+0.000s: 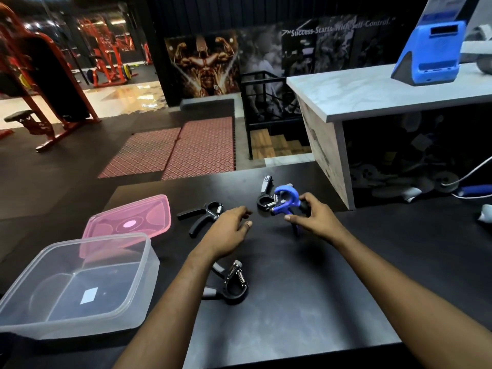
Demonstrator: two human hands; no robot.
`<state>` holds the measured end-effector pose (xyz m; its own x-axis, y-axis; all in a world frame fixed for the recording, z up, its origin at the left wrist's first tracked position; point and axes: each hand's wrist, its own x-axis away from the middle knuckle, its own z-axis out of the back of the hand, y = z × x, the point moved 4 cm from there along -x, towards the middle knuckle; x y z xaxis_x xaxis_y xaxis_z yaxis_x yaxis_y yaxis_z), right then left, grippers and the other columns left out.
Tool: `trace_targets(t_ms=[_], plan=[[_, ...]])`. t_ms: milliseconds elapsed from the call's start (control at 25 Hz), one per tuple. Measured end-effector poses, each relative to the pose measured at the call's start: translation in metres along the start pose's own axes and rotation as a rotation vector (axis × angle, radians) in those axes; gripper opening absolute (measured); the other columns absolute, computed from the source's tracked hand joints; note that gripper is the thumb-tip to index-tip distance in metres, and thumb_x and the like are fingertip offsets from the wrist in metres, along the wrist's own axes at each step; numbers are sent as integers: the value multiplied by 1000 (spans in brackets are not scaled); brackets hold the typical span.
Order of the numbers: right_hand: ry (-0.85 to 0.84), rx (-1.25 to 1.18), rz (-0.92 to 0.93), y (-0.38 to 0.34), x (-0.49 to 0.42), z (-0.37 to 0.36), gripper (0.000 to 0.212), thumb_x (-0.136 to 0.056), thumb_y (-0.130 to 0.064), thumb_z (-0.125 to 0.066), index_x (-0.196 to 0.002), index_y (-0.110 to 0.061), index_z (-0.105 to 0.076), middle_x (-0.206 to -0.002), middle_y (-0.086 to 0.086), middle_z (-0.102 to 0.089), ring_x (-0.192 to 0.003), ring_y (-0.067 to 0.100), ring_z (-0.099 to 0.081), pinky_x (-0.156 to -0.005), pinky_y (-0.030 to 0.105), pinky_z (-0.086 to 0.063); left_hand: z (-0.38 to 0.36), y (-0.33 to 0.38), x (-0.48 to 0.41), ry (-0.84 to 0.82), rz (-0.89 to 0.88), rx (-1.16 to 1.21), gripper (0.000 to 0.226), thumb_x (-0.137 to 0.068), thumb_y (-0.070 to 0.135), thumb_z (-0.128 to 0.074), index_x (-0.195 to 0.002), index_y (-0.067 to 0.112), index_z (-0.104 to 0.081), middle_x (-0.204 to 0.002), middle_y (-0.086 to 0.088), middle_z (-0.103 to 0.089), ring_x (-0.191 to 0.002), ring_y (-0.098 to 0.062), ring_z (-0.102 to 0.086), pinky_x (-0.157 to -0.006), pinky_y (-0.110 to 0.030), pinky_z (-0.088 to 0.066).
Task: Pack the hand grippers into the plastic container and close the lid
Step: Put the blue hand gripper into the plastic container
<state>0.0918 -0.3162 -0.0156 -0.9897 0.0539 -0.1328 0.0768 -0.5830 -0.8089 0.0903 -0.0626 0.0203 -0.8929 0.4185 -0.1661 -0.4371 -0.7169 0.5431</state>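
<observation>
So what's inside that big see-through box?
Nothing yet. The clear plastic container shows only a white sticker at its base, whether inside or underneath is unclear. The pink translucent lid lies behind it, its near edge hidden by the container's wall.

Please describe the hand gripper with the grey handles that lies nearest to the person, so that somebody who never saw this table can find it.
Start from the clear plastic container at the near left corner of the dark table. Just right of it, partly under the left forearm, lies the grey-handled gripper. Unlike the all-black gripper beyond it, its handles have grey sleeves.
</observation>
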Motion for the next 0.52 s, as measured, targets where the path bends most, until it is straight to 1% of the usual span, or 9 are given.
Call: trace_targets(t_ms=[80, 120, 200, 240, 320, 400, 520], plan=[[107, -33, -61, -4, -1, 0, 64, -50, -67, -87, -80, -25, -50, -62, -14, -53, -55, 3, -43, -57, 27, -38, 7, -1, 1, 9, 1, -6, 28, -94, 23, -54, -120, 14, -60, -119, -4, -67, -111, -16, -61, -96, -29, -47], [174, -45, -93, -6, -1, -1, 70, -43, -70, -88, -77, -22, -50, -62, -13, -54, -55, 5, -44, -56, 29, -40, 11, -2, 2, 12, 1, -11, 29, -94, 24, -54, -121, 15, -60, -119, -3, -66, -111, -15, -60, -97, -32, -48], [283, -27, -136, -11, -1, -3, 76, -38, -74, -86, -75, -18, -50, -64, -11, -59, -58, 10, -52, -57, 34, -46, 22, -4, 5, 30, 5, -30, 29, -94, 25, -54, -121, 16, -60, -120, -2, -66, -111, -15, -60, -97, -35, -49], [319, -8, -144, -16, -1, -6, 75, -38, -73, -86, -75, -17, -52, -66, -9, -62, -61, 13, -56, -59, 36, -48, 31, -6, 8, 47, 5, -39, 29, -94, 25, -54, -120, 15, -60, -119, -2, -67, -110, -15, -61, -97, -36, -49], [364, 1, -143, -30, -5, -13, 67, -43, -65, -87, -75, -18, -53, -68, -7, -63, -65, 18, -61, -60, 38, -49, 52, -13, 16, 90, 8, -67, 27, -93, 24, -55, -117, 15, -63, -115, -3, -68, -107, -18, -62, -94, -35, -49], [350, -16, -137, -49, -10, -28, 57, -49, -56, -86, -78, -20, -53, -73, -6, -66, -71, 20, -65, -64, 38, -53, 76, -24, 29, 141, 29, -105, 25, -92, 21, -57, -114, 14, -64, -113, -3, -69, -107, -20, -62, -93, -35, -48], [291, -22, -71, -85, -14, -59, 52, -53, -55, -80, -83, -22, -55, -76, -6, -65, -74, 21, -64, -66, 37, -52, 111, -46, 59, 203, 91, -133, 28, -92, 20, -57, -119, 12, -63, -119, -6, -67, -112, -21, -61, -98, -33, -46]])
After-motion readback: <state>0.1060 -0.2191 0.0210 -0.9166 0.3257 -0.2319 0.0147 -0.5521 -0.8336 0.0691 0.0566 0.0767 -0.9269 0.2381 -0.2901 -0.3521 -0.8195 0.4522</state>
